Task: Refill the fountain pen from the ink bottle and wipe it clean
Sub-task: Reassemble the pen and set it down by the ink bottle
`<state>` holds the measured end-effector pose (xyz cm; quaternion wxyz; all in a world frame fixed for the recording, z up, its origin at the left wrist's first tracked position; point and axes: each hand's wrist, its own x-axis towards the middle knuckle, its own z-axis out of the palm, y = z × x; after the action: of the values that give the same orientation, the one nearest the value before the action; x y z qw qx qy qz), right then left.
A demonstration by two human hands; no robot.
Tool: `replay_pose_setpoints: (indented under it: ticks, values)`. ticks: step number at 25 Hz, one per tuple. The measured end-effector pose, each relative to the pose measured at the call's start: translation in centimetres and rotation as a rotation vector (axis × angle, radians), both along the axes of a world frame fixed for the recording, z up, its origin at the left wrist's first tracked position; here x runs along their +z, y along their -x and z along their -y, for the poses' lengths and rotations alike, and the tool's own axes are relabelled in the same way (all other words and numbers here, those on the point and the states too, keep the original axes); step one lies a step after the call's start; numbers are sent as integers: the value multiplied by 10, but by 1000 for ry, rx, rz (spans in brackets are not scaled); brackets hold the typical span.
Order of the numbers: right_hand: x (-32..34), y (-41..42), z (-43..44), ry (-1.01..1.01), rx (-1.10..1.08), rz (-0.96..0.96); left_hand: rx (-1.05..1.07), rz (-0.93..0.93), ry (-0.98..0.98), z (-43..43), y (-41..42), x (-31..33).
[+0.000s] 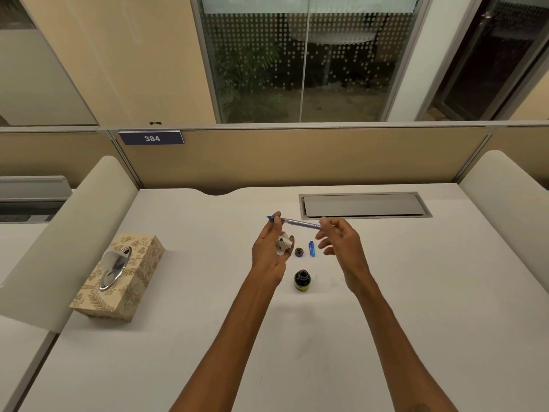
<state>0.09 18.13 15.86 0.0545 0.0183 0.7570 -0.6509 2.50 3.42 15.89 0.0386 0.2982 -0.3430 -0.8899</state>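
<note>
Hands hold pen above bottle; desk around seemingly open.

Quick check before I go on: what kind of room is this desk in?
Most likely an open-plan office workstation: a partition panel behind the white desk, a numbered plate reading 384, and a cable hatch set into the desktop.

One legible marking is recorded: the number "384", printed in white on a dark blue plate fixed to the top edge of the partition panel. The ink bottle's label cannot be read.
</note>
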Motion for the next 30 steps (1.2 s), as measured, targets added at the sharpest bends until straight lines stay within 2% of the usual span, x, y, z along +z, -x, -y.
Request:
replay_pose_setpoints:
  ticks: [2, 5, 11, 13, 16, 19, 24, 27, 30]
  values:
    - [0, 0, -3, 39, 27, -39, -1, -3, 8, 2, 0, 1]
    - [-4, -1, -3, -29, 3, -55, -12, 7, 13, -1, 0, 1]
    - [-5, 0, 2, -144, -58, 37, -27, 7, 29, -4, 1, 0]
    - [-4, 0, -1, -92, -24, 50, -15, 4, 4, -3, 0, 0]
    - [-6, 0, -3, 3, 44, -29, -5, 6, 4, -1, 1, -2]
    - [-8, 0, -1, -60, 3, -65, -25, 14, 30, -4, 1, -1]
    - [-1, 2, 1, -170, -65, 29, -40, 4, 27, -9, -1, 3]
    - [1, 2, -7, -58, 43, 44, -7, -5, -15, -6, 0, 2]
    - [-5, 2, -13, 66, 76, -43, 6, 2, -15, -5, 1, 2]
